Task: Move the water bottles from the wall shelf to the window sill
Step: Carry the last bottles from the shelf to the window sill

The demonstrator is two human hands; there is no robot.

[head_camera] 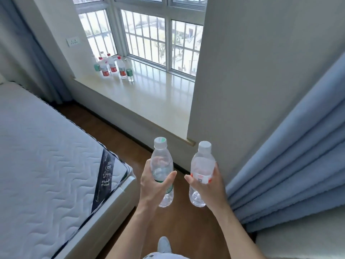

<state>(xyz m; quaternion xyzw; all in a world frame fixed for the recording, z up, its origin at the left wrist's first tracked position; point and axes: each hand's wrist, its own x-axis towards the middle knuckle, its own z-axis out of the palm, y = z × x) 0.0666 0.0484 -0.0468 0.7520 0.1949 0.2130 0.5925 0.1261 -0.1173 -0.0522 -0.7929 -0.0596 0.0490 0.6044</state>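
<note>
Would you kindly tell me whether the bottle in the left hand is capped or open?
Capped: a white cap sits on the neck of the bottle that the left hand grips.

Each hand grips a bottle upright: left hand [155, 186] a green-labelled bottle [162, 171], right hand [209, 186] a red-labelled bottle [201, 174] (both capped), short of the window sill [149, 94], where a cluster of bottles [113, 66] stands.

Home bedroom: quilted mattress [46, 146] on bed frame, blue curtains [298, 165], barred window [145, 38], wood floor [183, 230].
</note>
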